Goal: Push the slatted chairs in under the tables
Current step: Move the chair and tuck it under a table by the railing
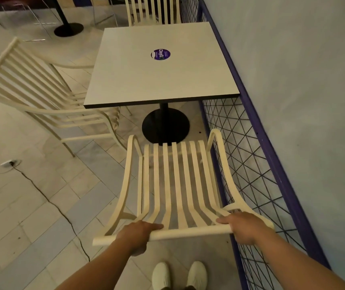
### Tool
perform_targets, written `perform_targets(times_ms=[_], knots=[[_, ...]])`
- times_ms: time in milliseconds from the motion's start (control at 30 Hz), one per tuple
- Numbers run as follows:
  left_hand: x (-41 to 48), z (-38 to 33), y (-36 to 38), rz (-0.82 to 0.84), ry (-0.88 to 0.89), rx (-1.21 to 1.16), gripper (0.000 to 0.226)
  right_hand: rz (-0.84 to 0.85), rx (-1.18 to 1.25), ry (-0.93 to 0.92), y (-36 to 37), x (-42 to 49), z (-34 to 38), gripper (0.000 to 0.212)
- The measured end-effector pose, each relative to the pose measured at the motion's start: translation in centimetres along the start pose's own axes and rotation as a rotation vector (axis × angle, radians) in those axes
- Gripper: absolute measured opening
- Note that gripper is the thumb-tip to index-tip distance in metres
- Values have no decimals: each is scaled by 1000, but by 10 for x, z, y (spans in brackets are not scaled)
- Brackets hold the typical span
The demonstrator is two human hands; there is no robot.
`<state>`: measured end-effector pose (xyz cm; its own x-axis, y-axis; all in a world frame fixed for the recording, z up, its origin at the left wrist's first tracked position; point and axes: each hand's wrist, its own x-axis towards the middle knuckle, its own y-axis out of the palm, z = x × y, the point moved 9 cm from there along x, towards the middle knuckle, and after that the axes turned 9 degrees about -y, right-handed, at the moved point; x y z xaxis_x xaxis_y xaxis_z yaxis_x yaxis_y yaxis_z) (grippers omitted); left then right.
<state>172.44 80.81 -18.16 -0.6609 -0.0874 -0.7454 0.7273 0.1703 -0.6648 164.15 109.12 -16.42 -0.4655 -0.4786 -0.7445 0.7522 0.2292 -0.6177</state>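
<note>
A cream slatted chair [175,181] stands right in front of me, its seat facing a square white table [161,65] on a black pedestal base [166,125]. My left hand [138,235] grips the left part of the chair's top rail. My right hand [241,227] grips the right part of the same rail. The chair's front edge lies short of the table's near edge. A second slatted chair [39,91] stands at the table's left side, its seat partly under the top. A third slatted chair [152,9] sits at the far side.
A purple-framed wire mesh fence [257,164] runs close along the right of the chair and table, with a pale wall behind it. A black cable [48,197] trails from a floor socket [8,163] across the tiles on the left. Another table base [68,29] stands far left.
</note>
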Motion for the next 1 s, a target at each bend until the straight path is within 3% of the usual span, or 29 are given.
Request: perform_targets(times_ms=[1000], knots=[[59, 2, -54, -60, 23, -10, 82, -51, -34, -14, -61, 51, -27, 74]])
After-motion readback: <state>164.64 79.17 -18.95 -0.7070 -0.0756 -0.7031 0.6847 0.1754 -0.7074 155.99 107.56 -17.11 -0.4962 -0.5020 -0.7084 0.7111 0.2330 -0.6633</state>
